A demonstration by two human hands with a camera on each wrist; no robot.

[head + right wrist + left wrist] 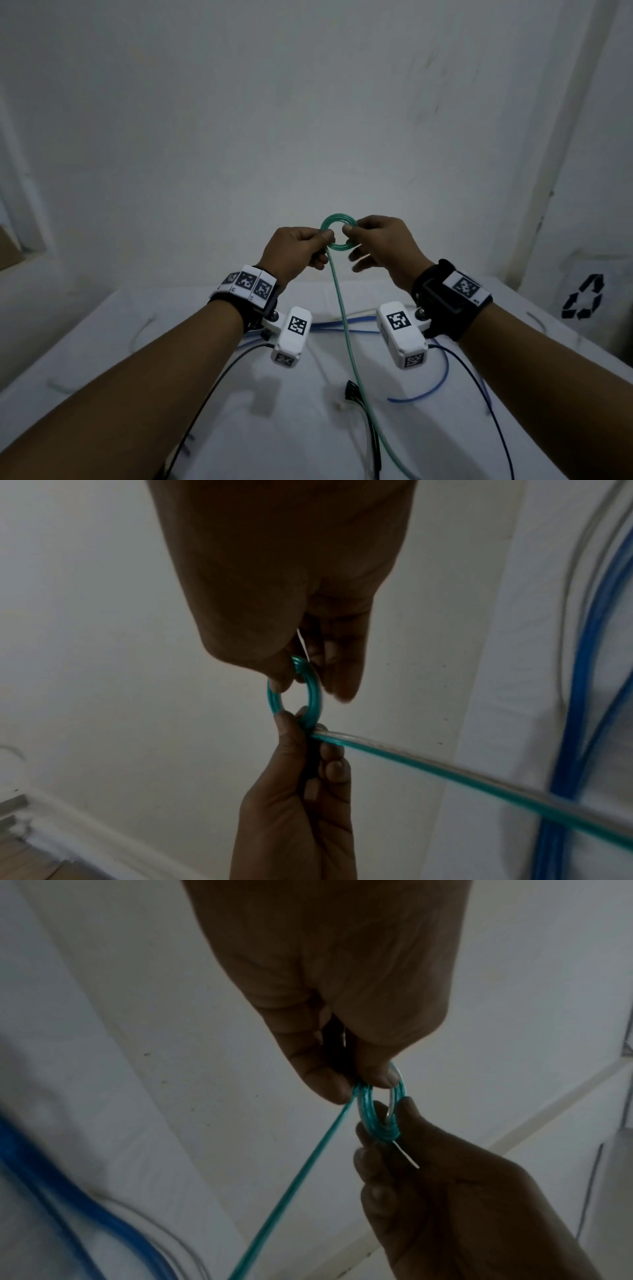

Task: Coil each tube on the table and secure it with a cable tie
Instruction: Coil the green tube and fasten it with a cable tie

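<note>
Green tube is wound into a small ring, held up above the table between both my hands. My left hand pinches the ring's near-left side, where the loose tail drops to the table. My right hand pinches the opposite side, lower fingers loose. Risk noted: most of the length is uncoiled, and springy turns could slip from either pinch and unwind. Blue tube lies under the tail and may snag it. Cable tie not clearly identified.
</note>
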